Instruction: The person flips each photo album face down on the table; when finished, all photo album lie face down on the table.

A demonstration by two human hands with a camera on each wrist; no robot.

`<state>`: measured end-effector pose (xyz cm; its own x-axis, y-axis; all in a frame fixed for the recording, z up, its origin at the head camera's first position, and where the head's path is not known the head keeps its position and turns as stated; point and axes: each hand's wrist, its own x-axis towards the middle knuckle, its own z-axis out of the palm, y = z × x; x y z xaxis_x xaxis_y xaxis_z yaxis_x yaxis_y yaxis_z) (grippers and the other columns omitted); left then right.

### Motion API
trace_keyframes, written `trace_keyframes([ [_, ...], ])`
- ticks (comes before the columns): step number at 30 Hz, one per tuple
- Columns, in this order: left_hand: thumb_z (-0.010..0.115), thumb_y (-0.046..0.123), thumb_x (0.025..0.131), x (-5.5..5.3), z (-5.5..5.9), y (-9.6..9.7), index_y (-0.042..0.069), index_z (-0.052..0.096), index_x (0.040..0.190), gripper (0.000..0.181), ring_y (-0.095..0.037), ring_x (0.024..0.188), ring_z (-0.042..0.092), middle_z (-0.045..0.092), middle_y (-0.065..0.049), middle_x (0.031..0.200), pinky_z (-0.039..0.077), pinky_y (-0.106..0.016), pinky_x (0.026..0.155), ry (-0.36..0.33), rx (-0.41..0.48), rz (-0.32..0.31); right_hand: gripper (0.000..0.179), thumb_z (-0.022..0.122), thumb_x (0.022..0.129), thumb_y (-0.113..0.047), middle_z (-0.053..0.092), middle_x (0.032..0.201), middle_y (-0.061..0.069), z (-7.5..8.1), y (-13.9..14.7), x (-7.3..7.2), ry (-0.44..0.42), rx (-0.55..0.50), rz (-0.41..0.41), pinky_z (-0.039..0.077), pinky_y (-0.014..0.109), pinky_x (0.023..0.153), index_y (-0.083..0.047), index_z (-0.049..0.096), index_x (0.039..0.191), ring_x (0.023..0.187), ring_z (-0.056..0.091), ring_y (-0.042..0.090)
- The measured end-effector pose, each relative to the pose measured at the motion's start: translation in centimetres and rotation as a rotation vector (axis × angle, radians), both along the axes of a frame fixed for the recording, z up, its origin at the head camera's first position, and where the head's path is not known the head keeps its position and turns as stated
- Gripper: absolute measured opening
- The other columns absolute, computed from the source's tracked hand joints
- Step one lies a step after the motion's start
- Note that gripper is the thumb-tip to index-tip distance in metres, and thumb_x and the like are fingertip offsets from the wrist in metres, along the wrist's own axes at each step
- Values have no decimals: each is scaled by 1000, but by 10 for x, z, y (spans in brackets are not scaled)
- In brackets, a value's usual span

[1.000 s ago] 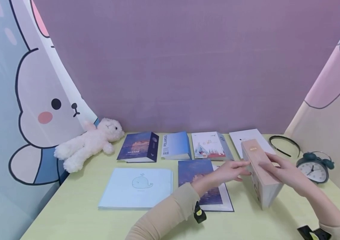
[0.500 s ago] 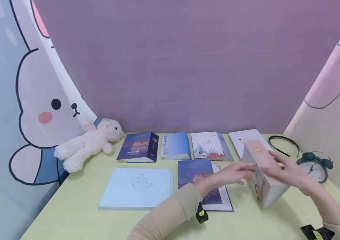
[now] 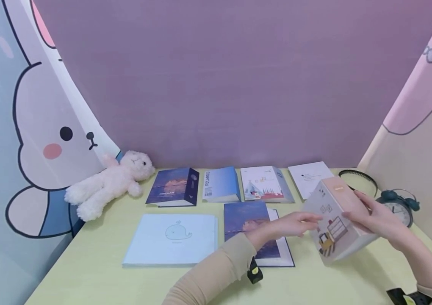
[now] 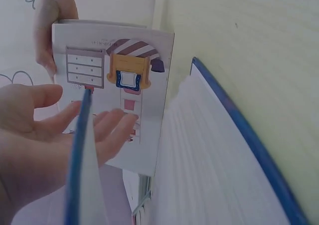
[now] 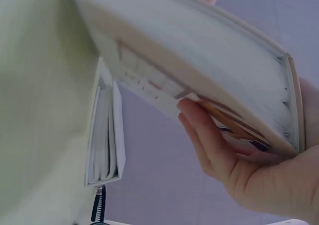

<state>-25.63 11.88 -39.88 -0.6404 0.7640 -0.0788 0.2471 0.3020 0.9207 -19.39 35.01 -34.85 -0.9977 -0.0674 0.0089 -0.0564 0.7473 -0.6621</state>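
A thick photo album (image 3: 332, 228) with a pale pink spine and a furniture drawing on its cover stands tilted at the right of the table. My right hand (image 3: 378, 218) grips it across the spine, fingers on one cover and thumb on the other. The right wrist view shows the album's page edges (image 5: 199, 50) above the curled fingers (image 5: 204, 135). Beside the drawn cover, my left hand (image 3: 290, 225) has loosely extended fingers; whether they touch it is unclear. Under the left forearm lies a purple-blue seascape album (image 3: 242, 216), its white pages (image 4: 199, 150) visible in the left wrist view.
Along the back lie a seascape album (image 3: 172, 186), a blue Polaroid album (image 3: 221, 182), a tent-picture album (image 3: 261, 182) and a white album (image 3: 307, 176). A whale-cover album (image 3: 170, 241), plush toy (image 3: 111, 184), headband (image 3: 374, 182) and alarm clock (image 3: 399, 209) are around.
The right hand has turned the pink-spined album so that its drawn cover faces more toward the head camera, and the spine has shifted right. The left hand stays close beside it.
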Motion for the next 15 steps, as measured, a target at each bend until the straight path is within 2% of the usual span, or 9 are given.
trace_keyframes([
  [2, 48, 24, 98, -1, -2, -1, 15, 50, 136, 39, -7, 108, 57, 60, -2, 127, 47, -20, 88, 27, -9, 28, 85, 57, 93, -33, 50, 121, 38, -4, 1, 0, 4, 12, 3, 50, 27, 62, 8, 7, 147, 78, 63, 15],
  [4, 48, 24, 98, -2, -4, -2, 13, 51, 135, 39, -7, 107, 58, 61, -3, 126, 44, -19, 94, 59, -30, 46, 85, 59, 92, -33, 44, 127, 41, -10, 3, -1, 6, 35, 3, 49, 30, 69, 10, 8, 146, 91, 63, 28],
  [6, 48, 26, 98, -3, -6, -4, 12, 50, 136, 40, -8, 113, 56, 59, -3, 128, 41, -20, 99, 73, -71, 45, 86, 60, 91, -33, 33, 133, 44, -16, 5, -2, 11, 59, 5, 45, 29, 73, 12, 10, 145, 105, 55, 40],
  [8, 47, 28, 98, -4, -7, -6, 12, 49, 137, 42, -9, 121, 51, 55, -1, 134, 38, -21, 103, 82, -111, 28, 86, 61, 90, -34, 30, 134, 46, -19, 7, -2, 14, 88, -1, 41, 25, 76, 14, 12, 143, 116, 43, 50],
  [11, 48, 28, 98, -3, -8, -8, 12, 47, 138, 43, -10, 130, 43, 49, -1, 141, 34, -22, 107, 79, -154, -4, 84, 60, 91, -32, 29, 134, 46, -23, 12, -2, 6, 82, 1, 37, 17, 71, 16, 14, 142, 117, 40, 51],
  [14, 47, 28, 98, -2, -8, -10, 12, 46, 139, 44, -11, 135, 36, 43, -1, 145, 30, -21, 110, 82, -174, -28, 83, 59, 92, -32, 30, 132, 47, -25, 15, -3, -9, 85, 12, 36, 17, 71, 19, 15, 140, 117, 41, 51],
  [15, 47, 29, 98, -2, -8, -10, 12, 45, 140, 45, -11, 136, 35, 42, -1, 146, 29, -21, 111, 83, -181, -35, 83, 58, 92, -33, 31, 132, 47, -26, 16, -3, -20, 90, 13, 37, 18, 71, 18, 15, 140, 114, 45, 47],
])
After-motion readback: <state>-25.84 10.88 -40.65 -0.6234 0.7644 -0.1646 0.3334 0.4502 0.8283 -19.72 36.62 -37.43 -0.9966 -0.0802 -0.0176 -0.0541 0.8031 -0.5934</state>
